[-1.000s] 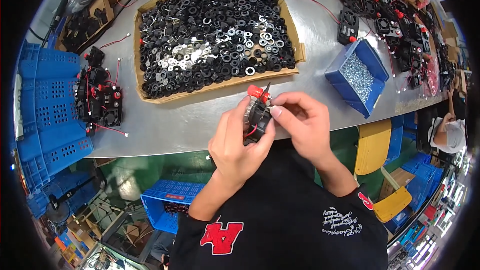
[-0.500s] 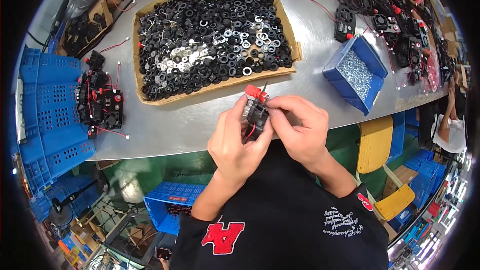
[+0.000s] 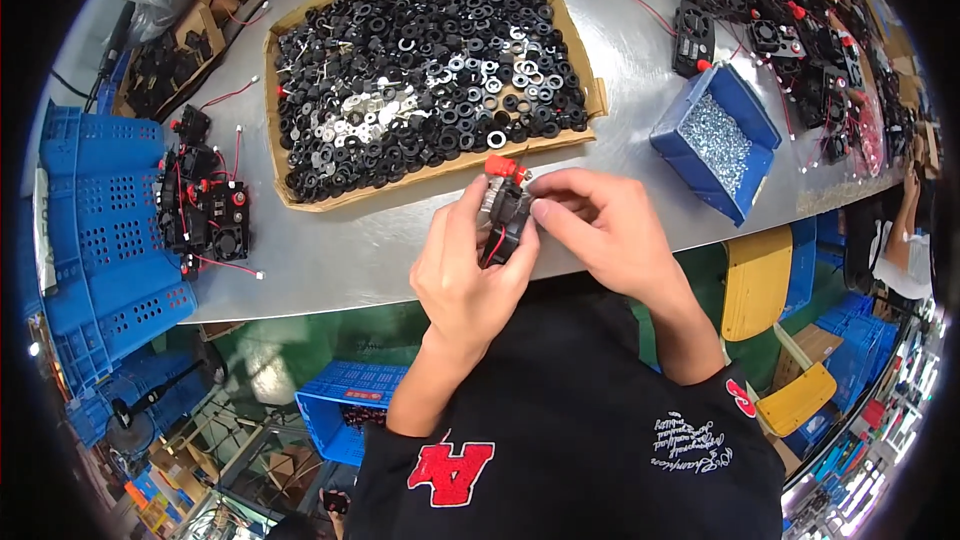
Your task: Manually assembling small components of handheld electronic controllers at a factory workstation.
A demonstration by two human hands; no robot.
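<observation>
Over the near edge of the metal table, my left hand [image 3: 455, 265] is wrapped round a small black fan assembly [image 3: 507, 212]. It has a red cap at its top end and a red wire low down. Against the assembly's right side, the thumb and index finger of my right hand [image 3: 600, 225] are pressed close together. Whatever they pinch is too small or hidden to make out. Just beyond both hands lies a shallow cardboard tray [image 3: 430, 182] holding many black rings and silver washers.
A blue bin [image 3: 668, 147] of small silvery hardware stands at the right. More fan assemblies with red caps lie at the far right and beside the blue perforated crate [image 3: 105, 205] on the left. A yellow chair [image 3: 755, 285] stands below the table's right edge.
My right hand has turned slightly, its wrist moving right. A dark pointed piece beside the red cap no longer shows. The assembly has tilted a little in my left hand.
</observation>
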